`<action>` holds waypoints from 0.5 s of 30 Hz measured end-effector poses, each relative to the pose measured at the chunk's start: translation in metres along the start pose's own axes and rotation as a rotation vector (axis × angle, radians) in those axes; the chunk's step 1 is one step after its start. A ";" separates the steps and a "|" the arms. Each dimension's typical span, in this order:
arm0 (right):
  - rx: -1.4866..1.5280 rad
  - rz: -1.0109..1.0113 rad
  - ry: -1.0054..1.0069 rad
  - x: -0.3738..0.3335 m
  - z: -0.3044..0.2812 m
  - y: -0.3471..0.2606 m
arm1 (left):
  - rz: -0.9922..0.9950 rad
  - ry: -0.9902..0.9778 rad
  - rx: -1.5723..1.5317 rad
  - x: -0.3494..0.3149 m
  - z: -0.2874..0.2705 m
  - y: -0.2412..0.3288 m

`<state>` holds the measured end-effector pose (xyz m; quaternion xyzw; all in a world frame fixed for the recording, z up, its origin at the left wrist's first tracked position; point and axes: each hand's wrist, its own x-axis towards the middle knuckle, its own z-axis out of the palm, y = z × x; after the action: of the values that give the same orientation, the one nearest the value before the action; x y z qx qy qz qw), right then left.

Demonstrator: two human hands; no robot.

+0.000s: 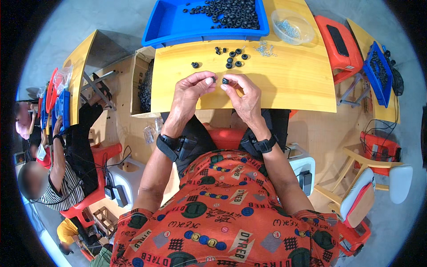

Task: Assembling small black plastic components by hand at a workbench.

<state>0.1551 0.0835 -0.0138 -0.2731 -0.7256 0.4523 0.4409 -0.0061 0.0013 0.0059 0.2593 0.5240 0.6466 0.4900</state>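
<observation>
Both hands are raised over the near part of the yellow table point(293, 75), a short gap between them. Pinched between the thumb and fingers of my left hand point(190, 91) is a small dark piece, mostly hidden by the fingertips. My right hand point(247, 98) grips a small black knob point(225, 81) in the same way, its end facing the left hand. Just beyond the fingers lies a loose group of black knobs point(229, 60), with a single knob point(195, 65) off to the left. Small shiny metal screws point(265, 50) lie scattered farther right.
At the table's far side sits a blue tray point(155, 26) holding many black knobs. Beside it stands a clear plastic bowl point(307, 33) of small metal parts. An open cardboard box point(138, 84) is left of the table. Red stools and a seated person point(66, 178) are around.
</observation>
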 end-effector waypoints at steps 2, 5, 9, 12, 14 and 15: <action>0.000 0.000 0.000 0.000 0.000 0.001 | -0.002 0.029 0.073 0.002 -0.004 -0.004; -0.009 -0.031 0.006 0.000 0.000 0.001 | -0.019 0.004 0.019 0.003 -0.007 -0.004; -0.009 -0.030 0.003 0.000 0.001 0.003 | -0.066 0.033 -0.043 0.001 0.001 0.001; -0.001 -0.030 0.004 -0.001 0.002 0.002 | -0.081 0.016 -0.081 0.001 0.001 0.001; 0.000 -0.029 0.006 -0.001 0.002 0.002 | -0.075 0.022 -0.025 0.001 0.002 0.002; -0.004 -0.031 0.004 -0.001 0.002 0.002 | -0.076 0.022 -0.024 0.001 0.003 0.003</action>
<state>0.1542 0.0829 -0.0161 -0.2635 -0.7300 0.4432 0.4487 -0.0054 0.0036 0.0092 0.2260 0.5310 0.6365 0.5116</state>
